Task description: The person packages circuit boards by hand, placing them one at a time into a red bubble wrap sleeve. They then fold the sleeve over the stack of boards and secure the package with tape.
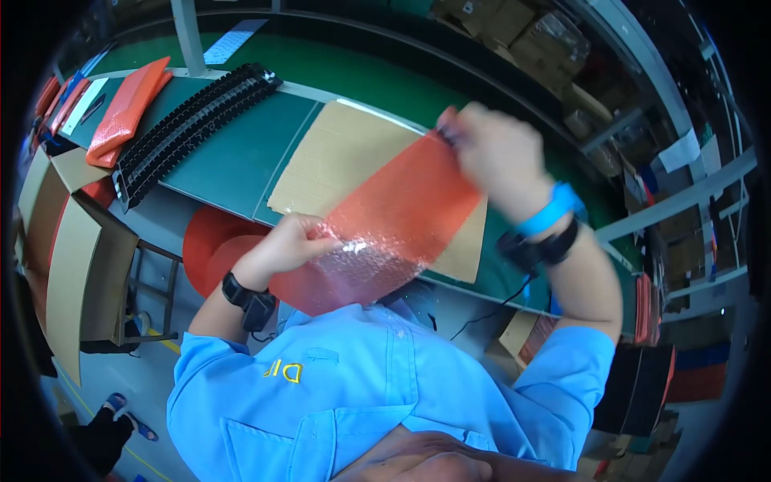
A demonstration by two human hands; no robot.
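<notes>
A sheet of translucent red bubble wrap (397, 213) stretches slantwise in front of my chest, above a flat piece of brown cardboard (333, 153) on the green workbench. Closed in a pinch, my left hand (295, 245) grips the sheet's near left edge. My right hand (498, 157), smeared by motion, is raised at the far right corner with its fingers closed on the wrap. Something small and dark shows at those fingertips, too blurred to name. Between the hands the wrap hangs smooth at the top and crinkled and shiny lower down.
On the bench's left lie long black slotted strips (197, 132) and folded orange-red bubble packs (128, 112). An open cardboard box (76, 265) stands at left beside a metal stool frame. Red round material (213, 245) sits under the bench edge. Another person's feet (128, 414) show lower left.
</notes>
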